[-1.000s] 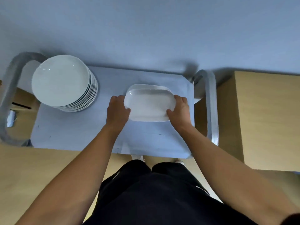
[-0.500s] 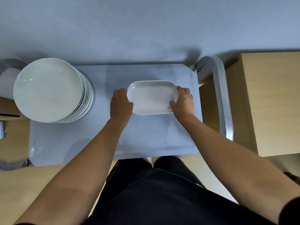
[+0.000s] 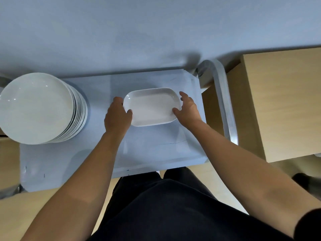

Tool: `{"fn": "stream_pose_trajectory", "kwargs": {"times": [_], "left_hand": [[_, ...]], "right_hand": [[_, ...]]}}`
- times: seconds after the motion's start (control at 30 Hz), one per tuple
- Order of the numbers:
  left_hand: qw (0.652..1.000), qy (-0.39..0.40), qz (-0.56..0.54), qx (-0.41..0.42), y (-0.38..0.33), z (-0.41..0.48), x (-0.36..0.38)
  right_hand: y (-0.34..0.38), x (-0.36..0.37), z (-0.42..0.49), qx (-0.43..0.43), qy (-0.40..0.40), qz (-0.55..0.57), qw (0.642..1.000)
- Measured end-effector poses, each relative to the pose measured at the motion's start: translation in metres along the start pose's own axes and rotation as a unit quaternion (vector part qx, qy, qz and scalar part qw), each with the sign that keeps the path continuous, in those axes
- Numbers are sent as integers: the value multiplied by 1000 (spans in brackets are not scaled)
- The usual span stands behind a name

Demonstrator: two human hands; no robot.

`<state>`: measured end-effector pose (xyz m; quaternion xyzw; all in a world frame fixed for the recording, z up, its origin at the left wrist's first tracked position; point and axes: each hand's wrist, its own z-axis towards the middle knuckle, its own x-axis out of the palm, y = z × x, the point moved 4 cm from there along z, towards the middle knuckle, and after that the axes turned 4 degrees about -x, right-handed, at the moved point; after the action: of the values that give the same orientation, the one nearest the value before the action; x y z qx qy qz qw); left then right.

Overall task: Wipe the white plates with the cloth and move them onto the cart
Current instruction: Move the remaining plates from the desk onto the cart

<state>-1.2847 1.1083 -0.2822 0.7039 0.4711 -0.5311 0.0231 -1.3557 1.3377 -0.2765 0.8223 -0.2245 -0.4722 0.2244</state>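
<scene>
1. A stack [image 3: 36,108] of round white plates is seen at the far left of the cart [image 3: 152,150], overhanging its left edge.
2. The left hand [image 3: 117,117] is placed at the left end of an oblong white plate [image 3: 152,106]. That end is grasped, with the thumb laid over the rim and the fingers curled at the edge.
3. The plate is set flat on the cart top, right of centre and well apart from the stack.
4. The right hand [image 3: 188,110] is held at the plate's right end with its fingers spread and released. Only the thumb tip is seen touching the near right corner.
5. A metal handle [image 3: 224,101] is seen at the cart's right end.
6. A wooden cabinet [image 3: 281,105] is found just right of the handle.
</scene>
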Motion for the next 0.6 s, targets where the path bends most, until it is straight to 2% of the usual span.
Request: {"fn": "stream_pose_trajectory", "kwargs": {"times": [0.13,0.27,0.43,0.6], "left_hand": [[995,-53,28,78,-49,-19,-11],[977,-22,21,213,-140,-66,13],[914,30,71,399,-262,-173,89],[859,73,140,487,-346,-283,189]], "right_hand": [[-1,-51,-27,-48,-61,43,996],[-34,-118,-74,-89,-160,83,980],[-148,-203,-139,-22,-278,61,958],[-278,-276,-206,38,-336,37,940]]}}
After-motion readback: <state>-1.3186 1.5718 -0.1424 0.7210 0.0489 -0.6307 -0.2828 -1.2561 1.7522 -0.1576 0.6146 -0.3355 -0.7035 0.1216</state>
